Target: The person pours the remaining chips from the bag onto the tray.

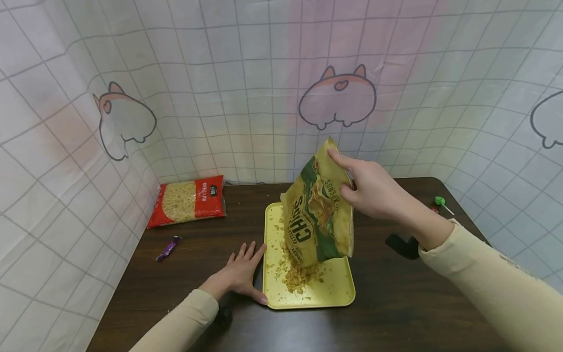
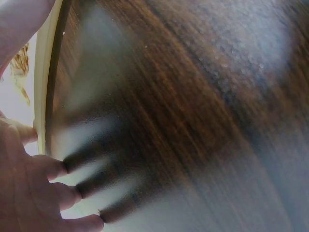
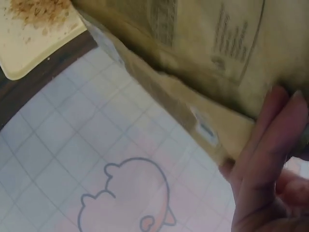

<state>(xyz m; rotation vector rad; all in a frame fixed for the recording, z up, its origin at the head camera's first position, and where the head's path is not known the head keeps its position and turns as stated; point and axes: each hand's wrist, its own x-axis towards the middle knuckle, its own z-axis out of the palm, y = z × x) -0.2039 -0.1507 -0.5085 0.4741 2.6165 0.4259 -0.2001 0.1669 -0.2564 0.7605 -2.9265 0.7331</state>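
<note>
Chips tipped from the bag onto the yellow tray

Nearest, the left hand (image 1: 241, 275) lies flat on the dark table (image 1: 176, 293), fingers straight and spread, its fingertips and thumb against the left edge of the tray (image 1: 338, 293); keeping that pressure steady should stop the tray sliding. On the tray sits a heap of broken chips (image 1: 299, 276), right under the mouth of the chip bag (image 1: 318, 215), which hangs upside down over the tray's middle. The right hand (image 1: 374, 190) pinches the bag's upturned bottom end, fingers curled round the fold; the wrist view is too close to show how firm that grip is. A gentle shake with the mouth kept low, I'd judge, would empty it without scattering. Farther back lie a purple candy (image 1: 168, 248), a red pasta packet (image 1: 186, 200) and a green lollipop (image 1: 441, 203).
</note>
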